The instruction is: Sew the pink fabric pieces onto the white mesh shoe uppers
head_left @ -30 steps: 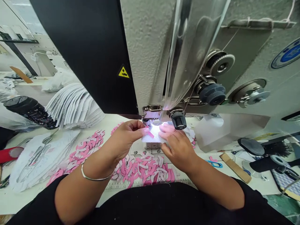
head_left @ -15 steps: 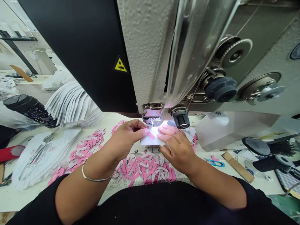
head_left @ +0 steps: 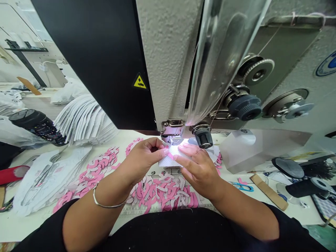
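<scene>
A small white mesh fabric piece lies lit under the presser foot of a large sewing machine. My left hand pinches its left edge, with a narrow pink strip at the fingertips. My right hand lies across the piece's right side, fingers pressed on the fabric and meeting the left fingertips. A thin silver bangle circles my left wrist.
Several pink and white curved cut pieces cover the table in front of me, with more at the left. A fanned stack of white pieces, a dark bottle, blue snips and a clear plastic guard stand around.
Both hands stay on the white piece at the needle. My right fingers have slid left over the fabric toward the pink strip. The camera has shifted slightly.
</scene>
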